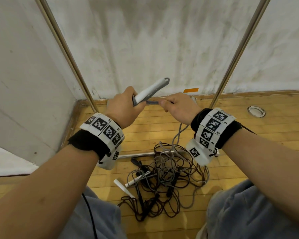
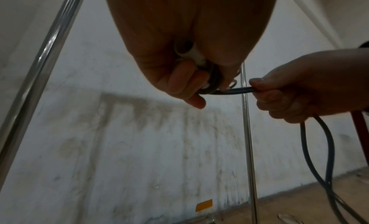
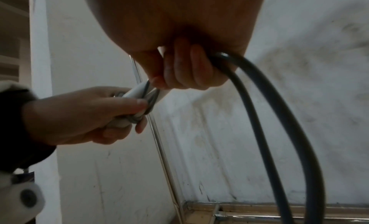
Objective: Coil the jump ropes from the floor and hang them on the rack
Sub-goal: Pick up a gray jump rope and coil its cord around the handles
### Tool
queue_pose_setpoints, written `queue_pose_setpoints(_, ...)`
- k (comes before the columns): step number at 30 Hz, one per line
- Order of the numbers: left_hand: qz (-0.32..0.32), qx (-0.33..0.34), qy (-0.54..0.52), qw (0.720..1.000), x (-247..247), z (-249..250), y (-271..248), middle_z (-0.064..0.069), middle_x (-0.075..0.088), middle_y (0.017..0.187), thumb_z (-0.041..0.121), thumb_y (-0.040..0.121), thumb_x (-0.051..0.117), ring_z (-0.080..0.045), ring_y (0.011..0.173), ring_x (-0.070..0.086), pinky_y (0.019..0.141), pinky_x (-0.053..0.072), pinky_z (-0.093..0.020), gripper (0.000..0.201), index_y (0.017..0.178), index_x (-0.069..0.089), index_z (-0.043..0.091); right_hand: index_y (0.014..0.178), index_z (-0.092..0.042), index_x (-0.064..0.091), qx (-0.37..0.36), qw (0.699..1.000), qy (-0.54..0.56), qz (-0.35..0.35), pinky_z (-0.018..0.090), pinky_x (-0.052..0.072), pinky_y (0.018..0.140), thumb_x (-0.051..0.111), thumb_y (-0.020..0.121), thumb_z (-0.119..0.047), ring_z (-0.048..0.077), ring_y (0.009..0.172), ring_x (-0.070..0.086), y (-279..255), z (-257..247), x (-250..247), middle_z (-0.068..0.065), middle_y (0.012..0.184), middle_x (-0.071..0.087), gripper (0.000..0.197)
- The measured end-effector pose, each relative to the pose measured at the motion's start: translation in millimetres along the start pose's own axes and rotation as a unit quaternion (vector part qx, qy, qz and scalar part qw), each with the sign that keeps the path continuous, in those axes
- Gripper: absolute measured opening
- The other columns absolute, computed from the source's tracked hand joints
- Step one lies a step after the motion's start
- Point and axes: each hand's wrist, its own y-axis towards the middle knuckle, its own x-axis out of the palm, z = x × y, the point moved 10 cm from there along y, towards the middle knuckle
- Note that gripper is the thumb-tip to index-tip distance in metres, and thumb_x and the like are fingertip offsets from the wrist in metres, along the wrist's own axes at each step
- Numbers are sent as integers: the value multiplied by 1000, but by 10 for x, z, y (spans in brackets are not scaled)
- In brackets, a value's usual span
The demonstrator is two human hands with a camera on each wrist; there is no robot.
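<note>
My left hand [image 1: 123, 105] grips the white handles [image 1: 151, 90] of a grey jump rope, with turns of grey cord wound along them. My right hand [image 1: 177, 105] pinches the grey cord [image 1: 153, 102] just right of the left fist and holds it taut. From the right hand the cord [image 3: 265, 132] hangs in a loop toward the floor. In the left wrist view the fingers [image 2: 179, 80] curl around the handles [image 2: 194, 56] and the cord [image 2: 235, 91] runs across to my right hand [image 2: 299, 95]. A tangled pile of grey and brown ropes [image 1: 164, 180] lies on the floor between my knees.
The rack's two metal uprights [image 1: 66, 49] [image 1: 240, 49] rise on either side of my hands, with a low metal bar [image 1: 138, 154] near the pile. A white wall stands behind and a panel on the left. Two loose white handles [image 1: 123, 187] lie on the wooden floor [image 1: 266, 135].
</note>
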Motion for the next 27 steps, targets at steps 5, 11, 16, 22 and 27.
queue_pose_setpoints(5,-72,13,41,996,288,31,-29,10,46,67,35,86,65,-7,56,45,46,26,-25,30,88,38,23,59,-14,48,4,998,52,-36,15,28,41,42,98,-30,5,40,35,-82,-115,181,-6,49,37,43)
queue_pose_setpoints(11,-109,19,48,993,527,158,-94,5,51,66,23,82,57,-17,58,44,77,42,-36,22,90,36,21,72,-14,52,-35,996,38,-76,19,29,51,36,100,-26,11,53,39,-256,-369,372,-4,58,42,35)
queue_pose_setpoints(16,-73,-9,88,993,461,-6,-30,-1,52,74,30,85,56,-22,58,46,52,34,-30,26,94,35,19,69,-12,54,-49,997,22,-60,21,28,45,45,96,-28,10,47,33,-275,-375,263,-5,53,39,33)
queue_pose_setpoints(22,-65,19,192,979,470,-82,-84,8,36,63,28,88,54,-11,49,34,44,18,-25,24,88,31,22,65,-15,55,-48,994,-52,81,25,30,49,51,91,-40,14,53,44,-144,-125,-306,-1,57,49,37)
queue_pose_setpoints(27,-75,112,183,974,552,302,-219,7,42,68,23,83,54,-20,59,42,46,22,-26,20,83,34,25,78,-16,59,-33,985,-82,147,30,36,55,47,93,-44,19,61,51,-31,84,-495,-1,63,54,35)
